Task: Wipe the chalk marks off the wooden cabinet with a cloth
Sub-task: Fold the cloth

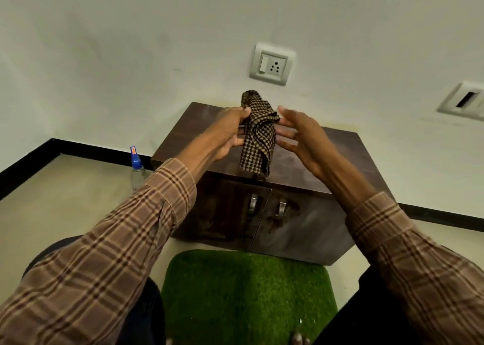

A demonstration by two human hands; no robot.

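Note:
A low dark wooden cabinet point(348, 158) stands against the white wall, with two doors and metal handles. Faint pale smears show on its top and doors. My left hand point(230, 132) is shut on a brown-and-black checked cloth point(258, 140), which hangs bunched above the cabinet top. My right hand point(301, 132) is just right of the cloth with its fingers spread, the fingertips at or near the fabric. I cannot tell whether they touch it.
A clear plastic bottle with a blue cap point(136, 169) stands on the floor left of the cabinet. A green grass-like mat point(248, 292) lies in front. A wall socket point(272, 64) and another fitting point(466, 99) sit on the wall above.

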